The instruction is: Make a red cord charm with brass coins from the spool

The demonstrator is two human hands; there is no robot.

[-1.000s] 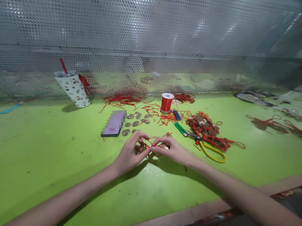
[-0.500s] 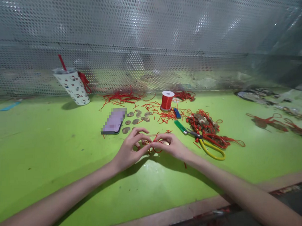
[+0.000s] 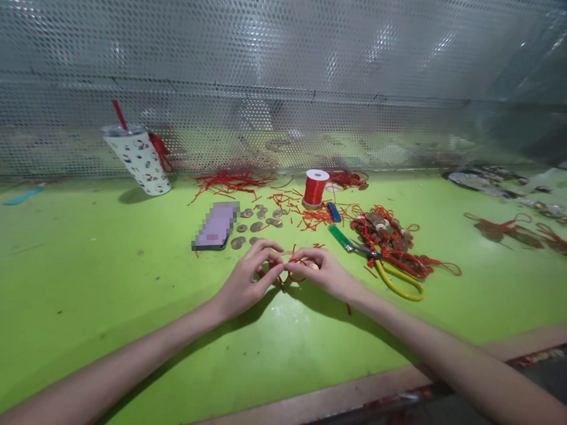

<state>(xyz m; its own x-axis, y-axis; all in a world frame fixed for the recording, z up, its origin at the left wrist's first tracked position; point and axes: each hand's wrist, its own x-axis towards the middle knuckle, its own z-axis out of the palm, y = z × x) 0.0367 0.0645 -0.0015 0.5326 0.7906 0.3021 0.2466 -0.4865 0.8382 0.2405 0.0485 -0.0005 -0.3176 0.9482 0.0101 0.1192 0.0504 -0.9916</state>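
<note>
My left hand [image 3: 249,274] and my right hand [image 3: 324,273] meet at the fingertips just above the green table. Both pinch a thin red cord [image 3: 293,277], which loops below the fingers. Against my right fingers a brass-coloured coin [image 3: 313,266] shows in part; the rest of it is hidden. Beyond my left hand lie several loose holed coins [image 3: 256,227]. To the right of my right hand are scissors with yellow handles [image 3: 399,282] and a green lighter [image 3: 340,237].
A red cord spool [image 3: 316,189] stands behind my hands, by a blue lighter [image 3: 333,212] and cord scraps. Right of it lies a pile of corded coins [image 3: 382,230]. A phone [image 3: 217,226] and a patterned tumbler [image 3: 143,162] are on the left. A perforated metal panel [image 3: 204,128] closes the back.
My fingertips have shifted slightly at the cord, and less of the loop shows under my left fingers. The whole view has moved a little; the table items stay in place.
</note>
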